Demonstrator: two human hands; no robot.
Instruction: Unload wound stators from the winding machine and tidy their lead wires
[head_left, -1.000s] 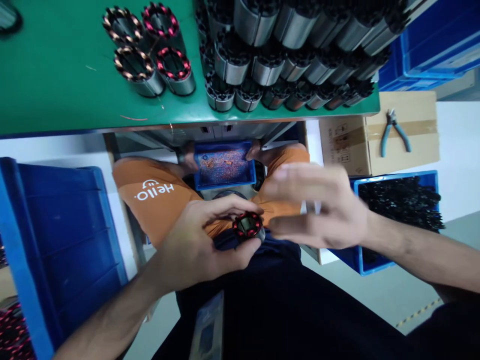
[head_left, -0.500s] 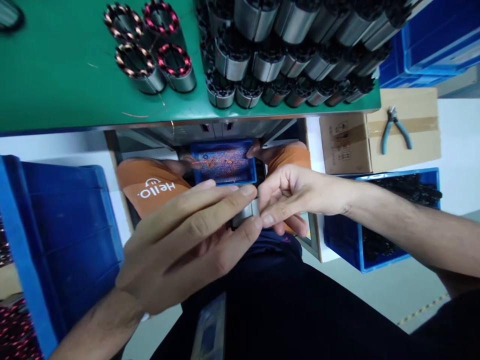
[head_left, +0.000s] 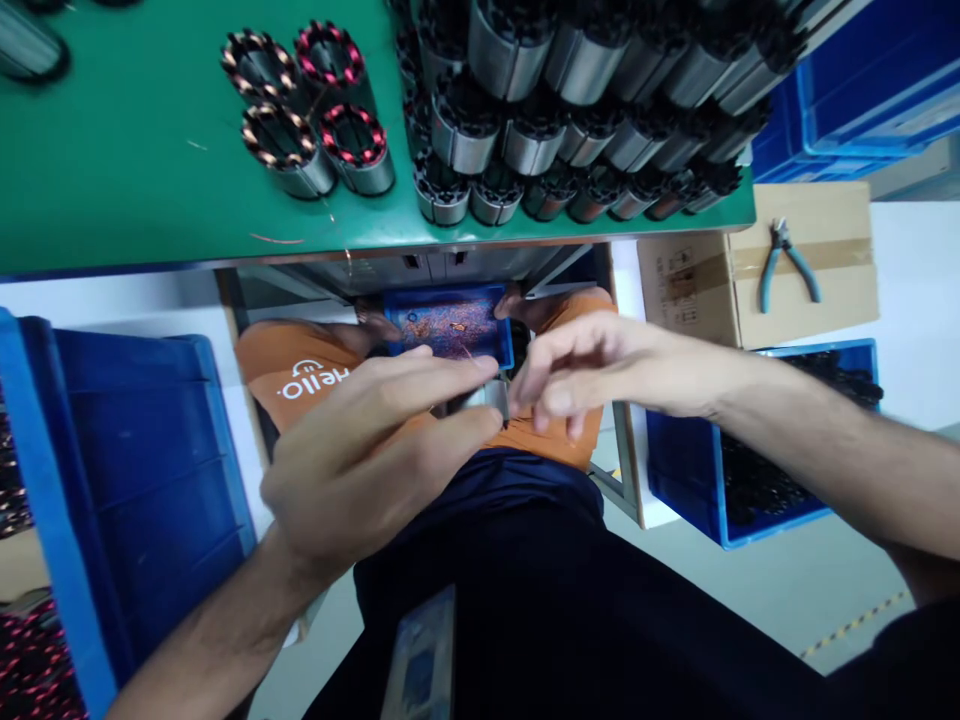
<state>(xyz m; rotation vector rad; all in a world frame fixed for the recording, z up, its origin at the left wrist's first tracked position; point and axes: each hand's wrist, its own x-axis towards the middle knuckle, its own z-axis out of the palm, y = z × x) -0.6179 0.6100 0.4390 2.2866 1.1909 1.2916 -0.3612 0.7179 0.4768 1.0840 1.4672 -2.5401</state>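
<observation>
My left hand (head_left: 390, 440) is closed around a small silver motor stator (head_left: 489, 398), held above the lap between fingers and thumb. Most of the stator lies hidden behind the fingers; its silver side shows near the fingertips. At the stator's right end is my right hand (head_left: 581, 375), its fingers bent together and slightly blurred. What those fingers pinch, if anything, is too small to make out. A blue tray (head_left: 512, 335) holding scraps of copper-coloured wire sits below, beyond the hands.
On the green table (head_left: 135, 170) stand copper-wound stators (head_left: 300, 178), red-wound stators (head_left: 367, 175) and stacked bare stators (head_left: 465, 140). Cutting pliers (head_left: 801, 270) lie on a cardboard box (head_left: 840, 300). Blue bins stand left (head_left: 150, 480) and right (head_left: 686, 480), the right one holding black parts.
The right fingers have drawn slightly apart from the left fingertips and lifted a little. My left hand still holds the stator, with more of the lap showing below. The view has shifted slightly.
</observation>
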